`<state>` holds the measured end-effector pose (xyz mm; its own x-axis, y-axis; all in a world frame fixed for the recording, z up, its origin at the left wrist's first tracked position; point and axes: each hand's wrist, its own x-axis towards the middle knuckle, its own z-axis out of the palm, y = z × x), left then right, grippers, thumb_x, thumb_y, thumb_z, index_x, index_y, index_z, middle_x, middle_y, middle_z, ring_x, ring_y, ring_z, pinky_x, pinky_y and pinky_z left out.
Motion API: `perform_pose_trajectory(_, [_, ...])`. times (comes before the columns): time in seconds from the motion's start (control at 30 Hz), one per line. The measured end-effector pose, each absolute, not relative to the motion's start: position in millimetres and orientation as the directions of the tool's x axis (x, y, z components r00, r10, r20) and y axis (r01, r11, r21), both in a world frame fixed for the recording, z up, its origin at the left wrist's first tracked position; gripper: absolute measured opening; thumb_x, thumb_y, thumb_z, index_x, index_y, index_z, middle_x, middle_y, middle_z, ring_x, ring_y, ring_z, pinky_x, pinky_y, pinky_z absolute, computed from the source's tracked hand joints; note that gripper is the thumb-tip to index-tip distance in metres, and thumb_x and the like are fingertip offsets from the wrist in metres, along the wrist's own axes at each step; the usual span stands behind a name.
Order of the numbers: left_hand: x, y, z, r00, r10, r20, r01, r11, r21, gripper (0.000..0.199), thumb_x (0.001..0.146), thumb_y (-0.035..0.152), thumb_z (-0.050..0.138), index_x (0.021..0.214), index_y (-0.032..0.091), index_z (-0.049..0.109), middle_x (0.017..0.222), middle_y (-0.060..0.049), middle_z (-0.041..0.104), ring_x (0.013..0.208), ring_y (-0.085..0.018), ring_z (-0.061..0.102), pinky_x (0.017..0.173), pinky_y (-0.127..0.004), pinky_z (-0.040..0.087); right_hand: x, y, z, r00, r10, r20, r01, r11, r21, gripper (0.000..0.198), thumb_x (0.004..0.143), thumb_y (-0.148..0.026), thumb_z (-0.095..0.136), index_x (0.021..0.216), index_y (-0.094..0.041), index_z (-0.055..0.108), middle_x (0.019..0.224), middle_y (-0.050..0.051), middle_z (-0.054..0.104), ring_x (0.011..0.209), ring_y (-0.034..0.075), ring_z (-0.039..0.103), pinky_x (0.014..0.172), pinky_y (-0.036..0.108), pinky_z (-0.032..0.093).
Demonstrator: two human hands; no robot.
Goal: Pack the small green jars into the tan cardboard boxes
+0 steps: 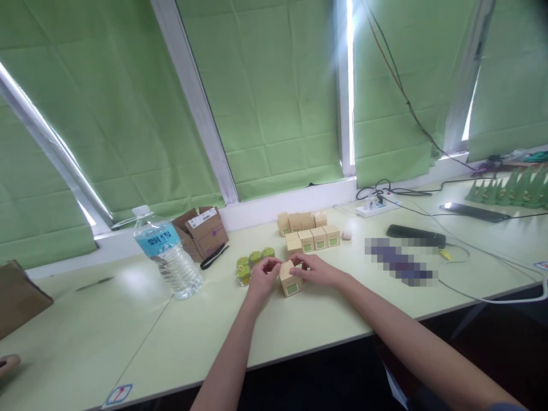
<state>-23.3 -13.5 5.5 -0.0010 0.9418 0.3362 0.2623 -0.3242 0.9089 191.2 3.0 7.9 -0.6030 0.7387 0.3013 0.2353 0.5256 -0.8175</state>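
Fingers of both hands pinch one small tan box [290, 279] w/ green label, standing on the table [325, 319] about mid-width, nearer the front edge than the window edge. Left hand [264, 275] grips box's left side, fingers curled, thumb on top corner. Right hand [315, 269] lies over the top-right, fingers pressed together on the upper edge. Box upright, label facing front.

Just left of the left hand: cluster of green-lidded jars [253, 261], touching each other, approx 4, exact count unclear. Behind the held box, toward the window edge: stack of like tan boxes [309, 230] in two rows, packed side by side.

Left part of table: water bottle [168, 253], upright, blue label, cap on. Behind it an opened brown carton [201, 231] w/ a black strap [214, 256] lying at its front.

Right part: black flat case [415, 233], power strip [378, 206] near window edge w/ cables running off, dark tablet-like slab [475, 211], row of green cones [509, 191] at far right corner. Blurred patch right of the right hand; contents can't be told.
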Motion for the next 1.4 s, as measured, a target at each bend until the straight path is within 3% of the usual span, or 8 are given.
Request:
perform_pose_trajectory(0.23, [-19, -13, 4, 0.001, 0.968, 0.252, 0.214, -0.246, 0.945, 0.027, 0.071, 0.042, 0.071, 0.080, 0.017, 0.066, 0.073, -0.002, 0.064, 0.068, -0.015, 0.056, 0.061, -0.025, 0.042, 195, -2, 17, -0.646, 0.679, 0.349, 0.262, 0.627, -0.733, 0.049, 0.084, -0.054, 0.067, 0.127, -0.031, 0.062, 0.122, 0.006, 0.066, 0.075, 0.016, 0.064, 0.071, 0.031, 0.052])
perform_pose_trajectory(0.4, [-15, -18, -1, 0.004, 0.980, 0.197, 0.221, -0.193, 0.956, 0.025, 0.082, 0.041, 0.056, 0.094, 0.020, 0.063, 0.077, -0.001, 0.063, 0.072, -0.016, 0.058, 0.060, -0.024, 0.039, 217, 8, 19, -0.637, 0.704, 0.313, 0.317, 0.610, -0.727, 0.052, 0.077, -0.053, 0.073, 0.122, -0.028, 0.066, 0.119, 0.006, 0.067, 0.076, 0.017, 0.065, 0.071, 0.033, 0.053])
perform_pose_trajectory(0.57, [-17, -23, -8, 0.011, 0.934, 0.356, 0.451, -0.323, 0.832, 0.014, 0.082, 0.029, 0.055, 0.090, 0.022, 0.065, 0.071, 0.001, 0.058, 0.064, -0.016, 0.049, 0.062, -0.026, 0.035, 257, 28, 13, -0.457, 0.836, 0.304, 0.429, 0.506, -0.748, 0.050, 0.076, -0.051, 0.074, 0.117, -0.023, 0.068, 0.114, 0.009, 0.065, 0.075, 0.017, 0.062, 0.073, 0.035, 0.052])
perform_pose_trajectory(0.73, [-15, -27, -9, 0.166, 0.914, 0.370, 0.593, -0.393, 0.703, 0.015, 0.082, 0.021, 0.050, 0.083, 0.023, 0.065, 0.067, 0.001, 0.055, 0.061, -0.016, 0.046, 0.060, -0.027, 0.033, 262, 41, 1, -0.277, 0.895, 0.351, 0.506, 0.446, -0.738, 0.059, 0.078, -0.041, 0.070, 0.131, -0.024, 0.049, 0.100, 0.004, 0.064, 0.064, 0.015, 0.058, 0.067, 0.034, 0.049])
perform_pose_trajectory(0.93, [-15, -28, -8, 0.216, 0.915, 0.339, 0.655, -0.394, 0.645, 0.019, 0.083, 0.019, 0.046, 0.083, 0.022, 0.065, 0.065, 0.001, 0.055, 0.061, -0.016, 0.046, 0.060, -0.027, 0.033, 240, 42, -9, -0.222, 0.922, 0.318, 0.605, 0.386, -0.696, 0.029, 0.082, -0.041, 0.063, 0.100, -0.024, 0.047, 0.087, 0.001, 0.068, 0.072, 0.018, 0.061, 0.066, 0.031, 0.043])
perform_pose_trajectory(1.1, [-15, -28, -7, 0.219, 0.927, 0.305, 0.683, -0.369, 0.630, 0.019, 0.084, 0.020, 0.045, 0.086, 0.021, 0.064, 0.067, 0.001, 0.055, 0.062, -0.015, 0.046, 0.060, -0.026, 0.033, 232, 41, -9, -0.157, 0.947, 0.280, 0.699, 0.307, -0.647, 0.021, 0.085, -0.040, 0.059, 0.084, -0.023, 0.049, 0.081, 0.001, 0.067, 0.073, 0.018, 0.059, 0.062, 0.027, 0.037])
perform_pose_trajectory(1.3, [-14, -28, -6, 0.247, 0.928, 0.279, 0.729, -0.368, 0.577, 0.031, 0.087, 0.021, 0.041, 0.108, 0.022, 0.064, 0.073, 0.001, 0.057, 0.067, -0.016, 0.050, 0.066, -0.027, 0.038, 230, 40, -8, -0.124, 0.972, 0.200, 0.767, 0.222, -0.602, 0.035, 0.088, -0.044, 0.055, 0.063, -0.020, 0.047, 0.064, 0.001, 0.060, 0.060, 0.015, 0.052, 0.054, 0.025, 0.030])
perform_pose_trajectory(1.4, [-11, -25, -7, 0.293, 0.919, 0.263, 0.752, -0.391, 0.530, 0.040, 0.090, 0.025, 0.041, 0.125, 0.024, 0.061, 0.086, -0.003, 0.065, 0.078, -0.019, 0.057, 0.076, -0.030, 0.042, 229, 37, -7, -0.219, 0.960, 0.176, 0.749, 0.281, -0.599, 0.047, 0.091, -0.044, 0.049, 0.052, -0.020, 0.044, 0.052, 0.001, 0.052, 0.051, 0.014, 0.046, 0.052, 0.027, 0.029])
